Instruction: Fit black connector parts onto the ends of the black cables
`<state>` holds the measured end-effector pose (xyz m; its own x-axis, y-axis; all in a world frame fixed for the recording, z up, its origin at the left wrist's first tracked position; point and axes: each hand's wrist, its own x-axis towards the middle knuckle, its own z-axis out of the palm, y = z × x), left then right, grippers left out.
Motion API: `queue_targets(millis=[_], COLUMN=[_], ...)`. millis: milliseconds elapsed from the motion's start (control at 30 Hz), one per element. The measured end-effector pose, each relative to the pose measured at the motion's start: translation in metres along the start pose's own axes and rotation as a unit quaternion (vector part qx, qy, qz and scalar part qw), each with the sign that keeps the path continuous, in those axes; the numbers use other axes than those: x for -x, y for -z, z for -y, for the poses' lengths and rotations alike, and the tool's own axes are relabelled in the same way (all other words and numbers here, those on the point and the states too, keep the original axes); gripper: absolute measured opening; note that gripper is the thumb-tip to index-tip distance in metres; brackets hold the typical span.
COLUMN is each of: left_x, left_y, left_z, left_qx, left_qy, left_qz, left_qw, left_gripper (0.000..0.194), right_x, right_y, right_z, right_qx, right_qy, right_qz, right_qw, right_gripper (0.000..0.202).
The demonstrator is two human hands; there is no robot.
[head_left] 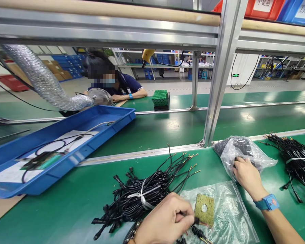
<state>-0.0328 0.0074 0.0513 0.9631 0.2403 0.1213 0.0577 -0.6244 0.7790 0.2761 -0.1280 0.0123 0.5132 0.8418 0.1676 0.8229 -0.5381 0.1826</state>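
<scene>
At the bottom centre, my left hand (167, 217) is closed in a pinch on a small black cable connector (196, 221) with thin wires. Other black connectors (198, 232) hang just below it. My right hand (247, 176), with a blue wrist strap (269, 202), reaches into a clear plastic bag (260, 157) of small black parts; its fingertips are hidden there. Beside my left hand lies a bundle of black cables (134, 200) held by a white tie. A yellowish sponge (204, 209) with a hole rests on a flat clear plastic bag (234, 206).
A long blue tray (109, 135) with paper, cables and a circuit board stands at left. Another black cable bundle (300, 159) lies far right. A metal post (220, 78) rises behind the bag. Across the bench sits a person (124, 84) near a silver duct (45, 81) and stacked green trays (160, 98).
</scene>
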Motion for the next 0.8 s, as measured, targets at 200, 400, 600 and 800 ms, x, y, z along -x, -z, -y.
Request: queue_targets(millis=[200,400,600,800], left_x=[-0.002,-0.022,-0.033,-0.032], left_y=[-0.016,-0.054,-0.059,-0.054], left_z=[0.004,0.025,0.034,0.034], left_qx=[-0.123,-0.338,-0.46,-0.409], left_qy=[0.034,0.085,0.154,0.1], left_qz=[-0.071,-0.224,-0.199,-0.217], left_qw=[0.989,0.91,0.852,0.881], left_gripper=[0.037,0.02,0.038,0.034], right_x=[0.002,0.003,0.0,-0.003], right_y=[-0.004,-0.007,-0.002,0.0], right_z=[-0.001,0.006,0.005,0.005], right_qx=[0.002,0.014,-0.032,-0.045], right_qy=[-0.013,0.005,-0.007,-0.003], right_qz=[-0.031,-0.011,-0.011,-0.016], right_qw=[0.999,1.0,0.999,0.999], right_gripper=[0.006,0.019,0.012,0.017])
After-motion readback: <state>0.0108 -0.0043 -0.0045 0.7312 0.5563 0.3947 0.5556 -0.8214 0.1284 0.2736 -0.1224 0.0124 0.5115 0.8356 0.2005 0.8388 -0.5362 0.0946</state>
